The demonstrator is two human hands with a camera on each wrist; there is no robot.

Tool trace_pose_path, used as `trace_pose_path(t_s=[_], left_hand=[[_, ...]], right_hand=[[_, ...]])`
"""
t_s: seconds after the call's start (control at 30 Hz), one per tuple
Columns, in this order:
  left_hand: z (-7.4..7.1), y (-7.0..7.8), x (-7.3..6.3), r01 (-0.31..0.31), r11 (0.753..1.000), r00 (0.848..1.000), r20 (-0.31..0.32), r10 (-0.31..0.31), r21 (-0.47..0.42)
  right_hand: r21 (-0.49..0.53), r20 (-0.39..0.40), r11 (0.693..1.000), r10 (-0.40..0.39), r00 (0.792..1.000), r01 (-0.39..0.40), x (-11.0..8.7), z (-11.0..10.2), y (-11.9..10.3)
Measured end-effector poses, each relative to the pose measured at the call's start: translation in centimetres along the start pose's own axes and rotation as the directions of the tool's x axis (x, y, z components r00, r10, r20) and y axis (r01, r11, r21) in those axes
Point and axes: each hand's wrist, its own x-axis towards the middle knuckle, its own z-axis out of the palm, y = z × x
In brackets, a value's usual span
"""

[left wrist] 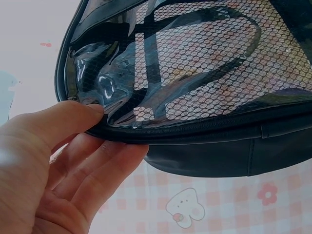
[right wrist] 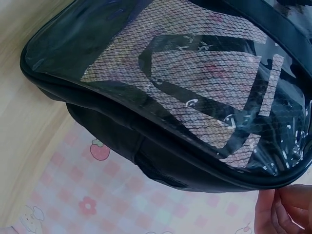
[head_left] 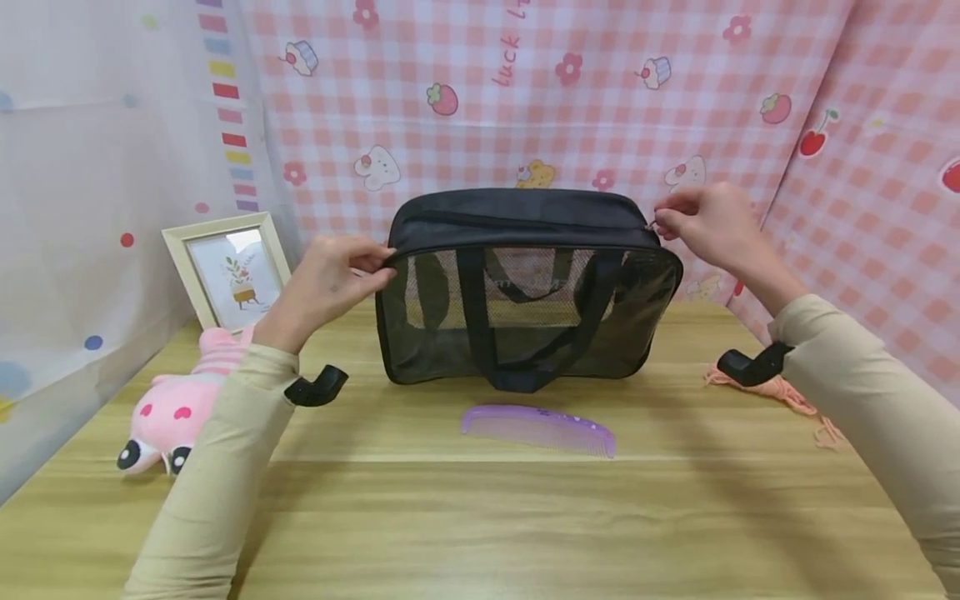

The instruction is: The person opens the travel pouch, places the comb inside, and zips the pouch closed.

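Note:
A black toiletry bag with see-through mesh panels stands upright on the table, its strap handles hanging down the front. My left hand pinches the bag's upper left corner; in the left wrist view the thumb lies on the clear panel and the fingers are beneath the edge. At the upper right end of the zip, my right hand pinches the small zip pull. Only part of that hand shows in the right wrist view, behind the bag's corner. How far the zip is undone is unclear.
A purple comb lies on the wooden table before the bag. To the left are a pink plush toy and a framed picture. Peach yarn lies by the right sleeve. A checked cloth hangs behind.

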Motion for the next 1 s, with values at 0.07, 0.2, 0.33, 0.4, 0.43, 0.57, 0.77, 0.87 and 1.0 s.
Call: trace_pose_path(t_s=[0.07,0.2,0.33,0.4,0.43,0.57,0.77,0.87,1.0], left_hand=[[0.0,-0.1,-0.1,-0.001,1.000,1.000,0.000,0.001,-0.002],[0.0,-0.1,-0.2,-0.006,1.000,1.000,0.005,0.006,0.005],[0.0,0.0,-0.2,-0.011,1.000,1.000,0.002,0.011,0.017],[-0.1,0.0,-0.2,-0.008,1.000,1.000,0.001,0.008,0.019],[-0.1,0.0,-0.2,-0.006,1.000,1.000,0.002,0.006,0.019],[-0.2,-0.1,-0.2,0.004,1.000,1.000,0.006,-0.004,0.015],[-0.3,0.0,-0.1,0.013,1.000,1.000,0.023,-0.013,0.004],[-0.3,0.0,-0.1,0.022,1.000,0.999,0.031,-0.022,-0.003],[-0.3,0.0,-0.1,0.022,1.000,0.999,0.030,-0.022,-0.006]], right_hand=[[-0.016,0.005,1.000,-0.001,1.000,0.001,0.2,0.1,-0.4],[-0.034,0.012,0.999,0.004,1.000,-0.004,0.4,0.0,-0.8],[-0.040,0.014,0.999,-0.002,1.000,0.003,0.6,-0.1,-1.1],[-0.049,0.016,0.999,-0.007,1.000,0.008,0.6,-0.1,-1.4],[-0.055,0.018,0.998,-0.013,1.000,0.014,0.7,-0.2,-1.6],[-0.076,0.018,0.994,-0.072,0.997,0.073,1.1,-0.3,-2.2],[-0.119,0.044,0.980,-0.156,0.987,0.160,1.7,-0.6,-3.2],[-0.152,0.074,0.973,-0.165,0.984,0.175,2.0,-0.7,-3.9],[-0.171,0.097,0.970,-0.158,0.983,0.173,2.4,-0.6,-4.9]])
